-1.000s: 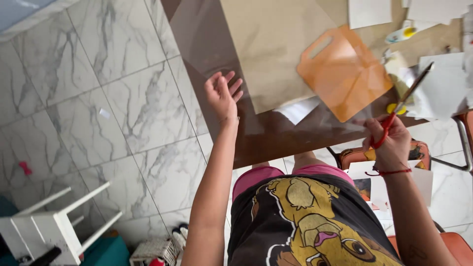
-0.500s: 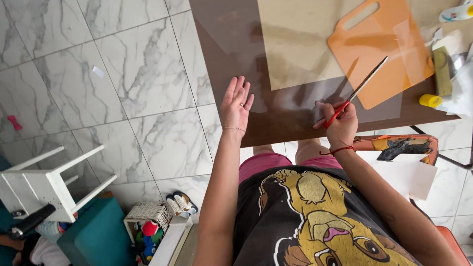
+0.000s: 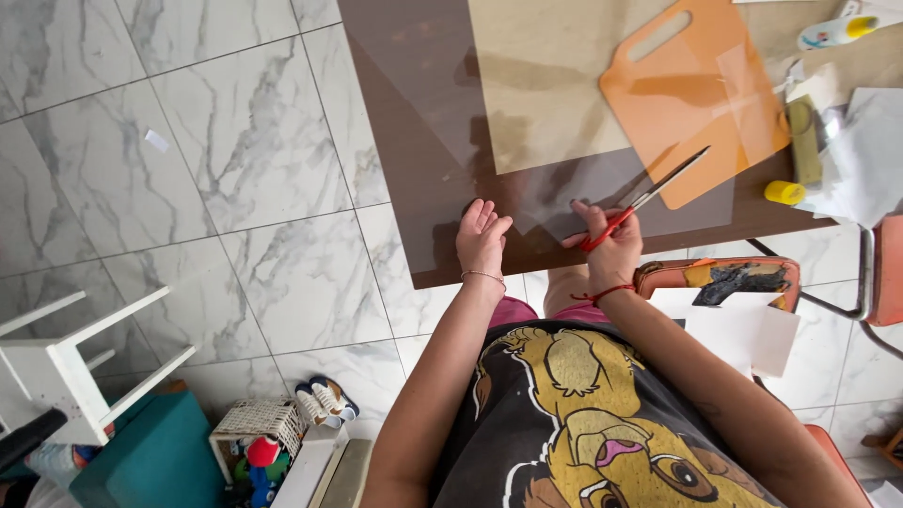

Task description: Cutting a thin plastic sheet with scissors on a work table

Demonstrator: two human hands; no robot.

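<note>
While the right hand was closed around the red handles of a pair of scissors, the blades pointed up and away across a clear plastic sheet lying on the brown table near its front edge. Left hand: open, fingers together and flat, resting on the table at the sheet's near corner, holding nothing. Tan paper lay beneath the clear sheet. Orange cutting board, with a handle slot, lay on the table just beyond the scissor tips. Yellow cap and a small bottle with a yellow top stood toward the table's right side among white papers, whose extent was cut off by the frame. Wicker basket on the marble floor held small coloured toys, too small to identify. Pair of small shoes sat just beside the basket. White stool was partly cut off at the left edge. Whether the blades were cutting the sheet could not be told.
</note>
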